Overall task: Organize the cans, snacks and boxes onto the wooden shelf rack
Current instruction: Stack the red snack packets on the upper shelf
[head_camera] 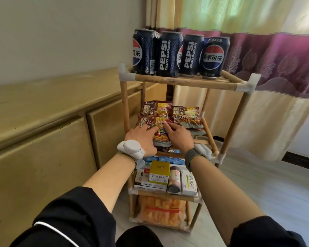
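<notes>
Head view: I have both hands on the second tier of the wooden shelf rack (pixel 185 82), working the front packet (pixel 161 135) of noodles. My left hand (pixel 141 138) lies released, fingers straight and flat across the packet's left part, pressing, not grasping. My right hand (pixel 178 138) touches the packet's upper right edge with bent fingertips; I cannot tell whether it pinches the wrapper or only pushes it. The packet sits at the front of that tier, overlapping the rear packet (pixel 155 108), with a third packet (pixel 185 115) beside them toward the rack's right side.

To finish this step well, I judge I should slide the packet straight back with even pressure from both hands. Its front end seems to overhang the front rail, and the slippery wrapper could skid sideways or fall off the front.

On the rack's top tier stand the cans (pixel 180 54) in a close row, so I should avoid jolting the frame. Below my hands, the third tier holds the boxes (pixel 159 173) and a jar (pixel 174 182); the bottom tier holds an orange snack bag (pixel 161 209).

The rack stands on a pale floor (pixel 257 184). A low wooden cabinet (pixel 43 122) runs left of the rack, and a curtain (pixel 257 50) hangs behind it.
</notes>
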